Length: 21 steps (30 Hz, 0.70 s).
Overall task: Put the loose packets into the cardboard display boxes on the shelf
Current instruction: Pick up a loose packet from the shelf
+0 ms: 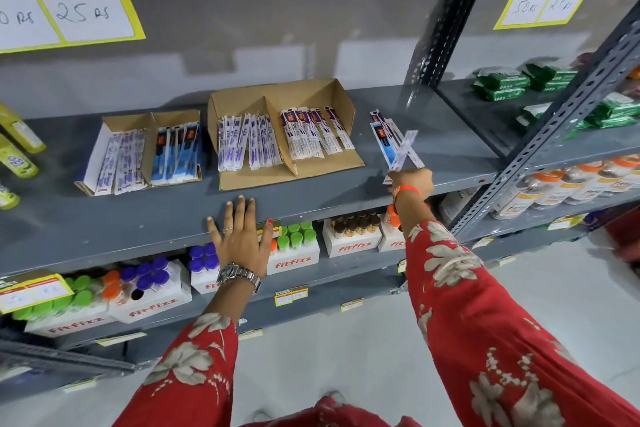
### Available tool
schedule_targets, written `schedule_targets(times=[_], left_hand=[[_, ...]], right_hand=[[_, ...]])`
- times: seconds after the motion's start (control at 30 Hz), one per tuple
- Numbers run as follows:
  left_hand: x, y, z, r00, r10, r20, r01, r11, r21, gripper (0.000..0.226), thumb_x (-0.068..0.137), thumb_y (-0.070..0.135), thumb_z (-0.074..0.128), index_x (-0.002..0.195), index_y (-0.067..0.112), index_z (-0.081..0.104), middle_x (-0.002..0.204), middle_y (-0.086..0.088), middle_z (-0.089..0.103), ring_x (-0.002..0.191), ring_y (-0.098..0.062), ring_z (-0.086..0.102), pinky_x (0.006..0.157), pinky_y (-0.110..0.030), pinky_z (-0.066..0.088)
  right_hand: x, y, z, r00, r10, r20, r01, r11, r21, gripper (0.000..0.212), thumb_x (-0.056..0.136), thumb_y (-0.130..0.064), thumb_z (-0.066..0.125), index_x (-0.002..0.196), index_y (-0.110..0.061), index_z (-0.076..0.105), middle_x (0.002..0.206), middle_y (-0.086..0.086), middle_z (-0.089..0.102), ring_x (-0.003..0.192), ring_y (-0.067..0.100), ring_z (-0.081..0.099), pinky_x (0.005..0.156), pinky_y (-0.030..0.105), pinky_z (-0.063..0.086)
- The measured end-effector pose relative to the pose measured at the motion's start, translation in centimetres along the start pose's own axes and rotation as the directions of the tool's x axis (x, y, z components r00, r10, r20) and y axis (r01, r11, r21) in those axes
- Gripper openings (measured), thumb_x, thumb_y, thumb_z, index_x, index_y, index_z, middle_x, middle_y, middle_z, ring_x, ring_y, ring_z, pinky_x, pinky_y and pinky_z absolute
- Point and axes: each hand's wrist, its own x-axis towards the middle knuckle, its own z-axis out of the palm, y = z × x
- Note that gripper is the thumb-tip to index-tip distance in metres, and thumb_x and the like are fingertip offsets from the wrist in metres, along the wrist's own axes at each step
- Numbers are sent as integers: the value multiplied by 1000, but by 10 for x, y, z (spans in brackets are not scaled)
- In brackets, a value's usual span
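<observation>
Two cardboard display boxes stand on the grey shelf [443, 135]. The larger box [242, 100] in the middle holds white-purple packets in its left half and white-red packets in its right half. The smaller box [138, 121] to its left holds white and blue packets. A few loose packets [382, 135] lie on the shelf right of the larger box. My right hand [414, 180] grips a white-purple packet [403, 149], lifted and blurred above the loose ones. My left hand [240, 236] rests flat, fingers spread, on the shelf's front edge below the larger box.
A slotted steel upright [540, 146] rises at the right, with green packs [502, 83] and bottles [554, 187] on the shelves beyond. Below are white boxes of coloured-cap tubes [294, 246]. Yellow-green bottles [17, 149] stand at far left. Price signs hang above.
</observation>
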Motion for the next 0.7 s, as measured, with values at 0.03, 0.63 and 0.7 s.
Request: schedule_targets(times=[0.03,0.63,0.7], left_hand=[[0,0,0,1000,2,-4,-2,1000,-6,63,83,48,21,137,16,30,148,-4,27,138,-22,15,109,-49,-8],[21,22,-83,895,-215,391,363,-159,-918,44,94,33,31,122,3,47,111,-9,58,91,-23,59,83,-32,45],[14,18,-98,914,-129,386,347,-249,-904,51,94,41,22,123,5,44,114,-10,57,98,-28,58,89,-35,43]], right_hand=[[1,2,3,1000,6,1,-6,1000,14,36,87,-12,62,119,3,58,127,22,60,116,38,58,100,48,48],[-136,65,73,784,-221,580,117,970,212,11,79,6,68,76,-5,69,47,-15,68,43,-2,64,46,14,53],[-144,60,81,770,-252,586,148,964,221,22,78,8,68,70,-12,66,46,-16,68,46,-4,64,48,13,54]])
